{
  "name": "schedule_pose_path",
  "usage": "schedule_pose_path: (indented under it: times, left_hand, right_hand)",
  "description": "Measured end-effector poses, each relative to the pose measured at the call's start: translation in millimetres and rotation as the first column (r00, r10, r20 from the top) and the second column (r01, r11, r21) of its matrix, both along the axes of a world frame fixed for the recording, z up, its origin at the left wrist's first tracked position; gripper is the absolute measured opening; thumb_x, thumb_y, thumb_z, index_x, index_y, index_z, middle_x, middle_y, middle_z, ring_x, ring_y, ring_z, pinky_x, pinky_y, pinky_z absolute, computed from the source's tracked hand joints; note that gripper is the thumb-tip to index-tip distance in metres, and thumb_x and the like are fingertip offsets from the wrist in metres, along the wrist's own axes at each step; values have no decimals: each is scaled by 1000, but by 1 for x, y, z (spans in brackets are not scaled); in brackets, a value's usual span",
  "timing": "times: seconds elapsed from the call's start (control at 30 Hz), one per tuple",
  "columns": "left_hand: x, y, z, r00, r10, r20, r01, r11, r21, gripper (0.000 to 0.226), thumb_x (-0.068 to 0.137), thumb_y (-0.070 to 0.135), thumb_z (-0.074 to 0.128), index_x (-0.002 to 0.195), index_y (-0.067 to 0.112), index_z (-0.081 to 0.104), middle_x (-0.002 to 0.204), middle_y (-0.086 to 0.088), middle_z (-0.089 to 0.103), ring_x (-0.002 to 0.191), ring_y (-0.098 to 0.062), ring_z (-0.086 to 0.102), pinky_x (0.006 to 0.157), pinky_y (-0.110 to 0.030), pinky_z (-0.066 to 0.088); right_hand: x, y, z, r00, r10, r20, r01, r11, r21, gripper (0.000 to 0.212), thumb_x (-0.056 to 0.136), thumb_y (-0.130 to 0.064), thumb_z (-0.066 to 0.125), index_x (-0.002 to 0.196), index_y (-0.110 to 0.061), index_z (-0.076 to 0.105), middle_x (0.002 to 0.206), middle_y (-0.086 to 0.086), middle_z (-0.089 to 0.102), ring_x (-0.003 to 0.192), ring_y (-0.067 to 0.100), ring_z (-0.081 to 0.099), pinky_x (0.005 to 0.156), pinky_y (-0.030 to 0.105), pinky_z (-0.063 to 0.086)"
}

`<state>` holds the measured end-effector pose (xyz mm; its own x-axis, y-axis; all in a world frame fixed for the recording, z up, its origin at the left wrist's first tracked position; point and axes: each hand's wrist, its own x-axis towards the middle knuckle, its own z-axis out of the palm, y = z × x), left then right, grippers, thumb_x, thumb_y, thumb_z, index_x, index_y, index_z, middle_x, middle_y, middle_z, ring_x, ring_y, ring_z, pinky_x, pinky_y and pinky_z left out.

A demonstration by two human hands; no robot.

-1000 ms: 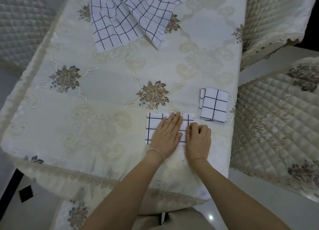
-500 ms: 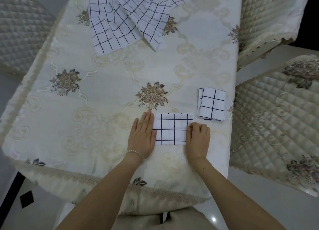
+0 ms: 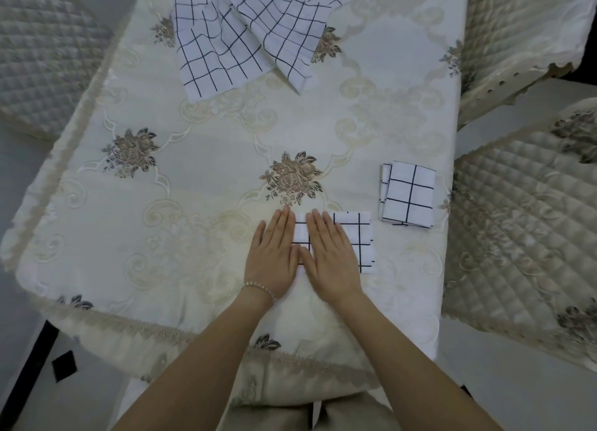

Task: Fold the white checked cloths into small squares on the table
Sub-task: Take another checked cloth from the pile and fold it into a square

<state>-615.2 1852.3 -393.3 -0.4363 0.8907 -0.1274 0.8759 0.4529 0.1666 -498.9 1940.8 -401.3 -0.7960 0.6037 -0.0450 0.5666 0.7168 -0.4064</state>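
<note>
A white checked cloth (image 3: 361,236), folded to a small rectangle, lies near the table's front edge. My right hand (image 3: 332,252) rests flat on its left half, fingers together and stretched out. My left hand (image 3: 274,249) lies flat beside it, covering the cloth's left edge and the tablecloth. Neither hand grips anything. A finished folded square (image 3: 408,194) sits just right of and behind the cloth. Several unfolded checked cloths (image 3: 226,39) lie overlapping at the far end of the table.
The table (image 3: 161,204) wears a cream embroidered cloth with brown flower motifs. Quilted chair covers stand at the right (image 3: 523,223), far right (image 3: 517,29) and far left (image 3: 42,62). The table's right edge runs close to the folded square.
My right hand has moved from the cloth's right edge onto its left half and flattened out. My left hand stays flat at the cloth's left edge.
</note>
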Motion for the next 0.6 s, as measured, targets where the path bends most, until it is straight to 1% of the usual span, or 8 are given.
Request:
schedule_pose_path:
  times: [0.13,0.23,0.43,0.5,0.6]
  left_hand:
    - [1,0,0,1000,6,-1,-6,1000,15,58,97,32,20,148,5,22,156,-8,19,145,-19,16,116,-41,14]
    - [1,-1,1,1000,9,-4,-9,1000,17,58,97,32,20,149,6,19,157,-7,16,145,-18,13,116,-41,12]
    - [-1,3,5,1000,19,4,-19,1000,-19,59,97,32,21,149,6,18,157,-8,16,145,-19,13,116,-42,13]
    - [-3,5,6,1000,4,13,-3,999,-34,59,97,33,21,148,4,21,156,-9,20,144,-21,18,114,-42,16]
    - [-4,6,15,999,22,47,-19,998,-60,59,94,33,22,144,2,29,152,-12,30,139,-25,31,112,-43,31]
  right_hand:
    - [25,23,-2,997,-69,48,67,997,44,62,100,-41,24,152,-8,17,160,4,15,148,15,7,120,35,10]
    - [40,35,-2,991,-118,68,114,992,62,63,100,-41,24,153,-8,15,160,5,13,148,15,6,120,34,9]
    - [41,36,3,987,-143,79,138,988,63,64,99,-41,25,153,-9,14,161,5,13,148,15,6,120,33,7]
    - [41,36,4,986,-146,84,141,988,63,64,99,-42,24,153,-8,14,161,6,13,148,16,6,120,33,7]
    - [40,35,4,985,-141,98,135,989,67,65,99,-43,22,153,-9,12,161,5,11,148,15,4,120,32,4]
